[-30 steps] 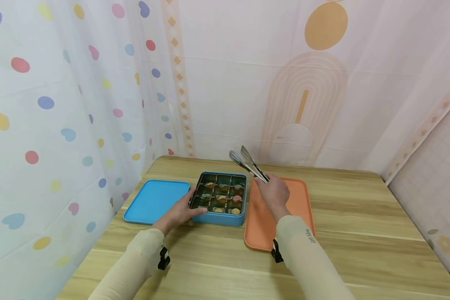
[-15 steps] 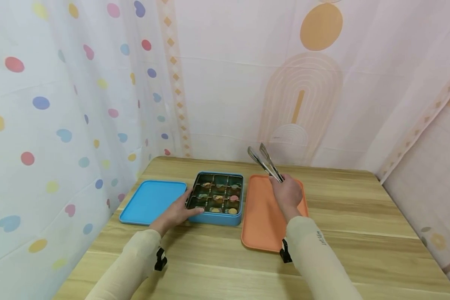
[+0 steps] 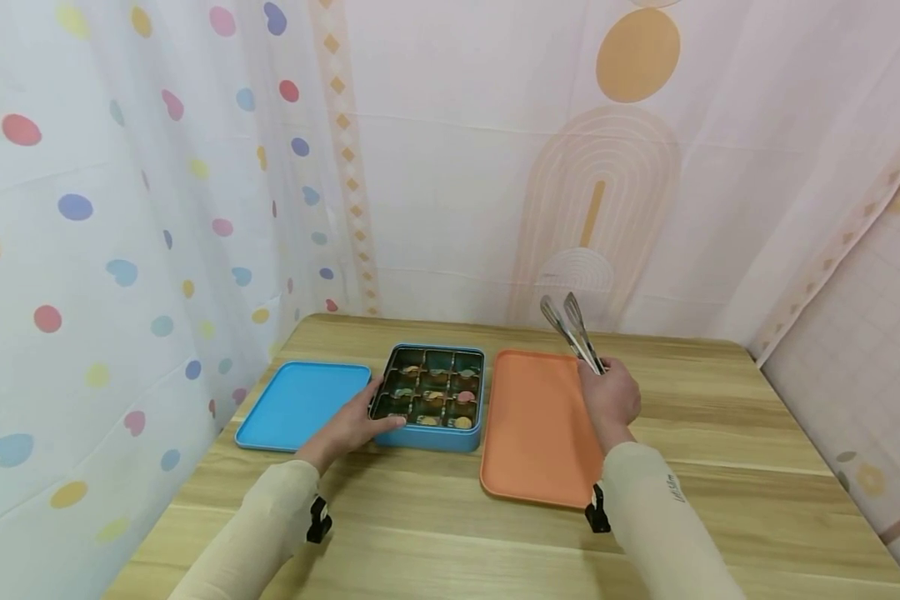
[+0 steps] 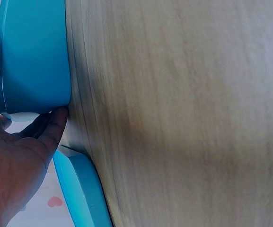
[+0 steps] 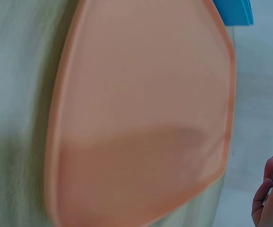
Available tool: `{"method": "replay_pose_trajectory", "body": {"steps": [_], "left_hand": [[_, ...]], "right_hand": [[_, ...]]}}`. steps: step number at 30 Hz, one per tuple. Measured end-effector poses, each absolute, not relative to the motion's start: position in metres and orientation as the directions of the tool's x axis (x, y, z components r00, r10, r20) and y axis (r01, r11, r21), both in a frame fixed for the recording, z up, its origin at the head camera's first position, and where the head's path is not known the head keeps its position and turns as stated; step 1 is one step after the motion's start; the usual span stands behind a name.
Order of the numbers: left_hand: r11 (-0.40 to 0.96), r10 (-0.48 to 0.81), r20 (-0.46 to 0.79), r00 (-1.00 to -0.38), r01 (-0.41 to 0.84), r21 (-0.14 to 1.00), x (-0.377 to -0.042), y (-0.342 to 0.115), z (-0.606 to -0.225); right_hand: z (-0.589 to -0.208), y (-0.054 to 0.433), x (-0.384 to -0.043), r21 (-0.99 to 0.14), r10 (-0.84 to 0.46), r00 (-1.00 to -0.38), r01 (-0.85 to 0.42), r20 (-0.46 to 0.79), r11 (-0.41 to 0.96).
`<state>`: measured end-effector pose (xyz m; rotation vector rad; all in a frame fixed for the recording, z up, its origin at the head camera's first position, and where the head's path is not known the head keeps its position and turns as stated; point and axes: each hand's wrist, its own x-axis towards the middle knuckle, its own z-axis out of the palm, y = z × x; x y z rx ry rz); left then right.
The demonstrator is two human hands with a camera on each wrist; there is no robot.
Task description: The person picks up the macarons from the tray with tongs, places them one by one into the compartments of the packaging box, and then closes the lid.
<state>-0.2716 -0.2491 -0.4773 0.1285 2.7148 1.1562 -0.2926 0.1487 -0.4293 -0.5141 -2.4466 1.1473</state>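
Observation:
My left hand (image 3: 351,429) rests at the near left corner of a blue box (image 3: 429,437), fingers spread along its left side and thumb on the near rim. In the left wrist view the fingers touch the wall of the blue box (image 4: 34,56). Several dark compartments divide the inside, with small coloured pieces in them, among them a pink one (image 3: 467,397) and a yellow one (image 3: 462,422). My right hand (image 3: 612,396) grips metal tongs (image 3: 576,337) above the right side of an orange tray (image 3: 528,433). The tongs point up and away, their tips apart with nothing between.
A flat blue lid or tray (image 3: 300,407) lies left of the box. The orange tray stands close to the box's right side, and all sit on a wooden table (image 3: 420,533). Patterned curtains (image 3: 450,167) hang behind the table and to the left.
My right hand has moved to the right with the tongs, from over the left part of the orange tray to its right edge. The left hand stays at the box.

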Motion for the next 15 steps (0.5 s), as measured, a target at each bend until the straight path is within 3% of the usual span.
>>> {"method": "replay_pose_trajectory", "body": {"steps": [15], "left_hand": [[0.696, 0.148, -0.137, -0.980, 0.004, 0.718, -0.271, -0.248, -0.476]], "right_hand": [[-0.450, 0.196, -0.276, -0.813, 0.582, -0.806, 0.264, 0.111, 0.520]]}}
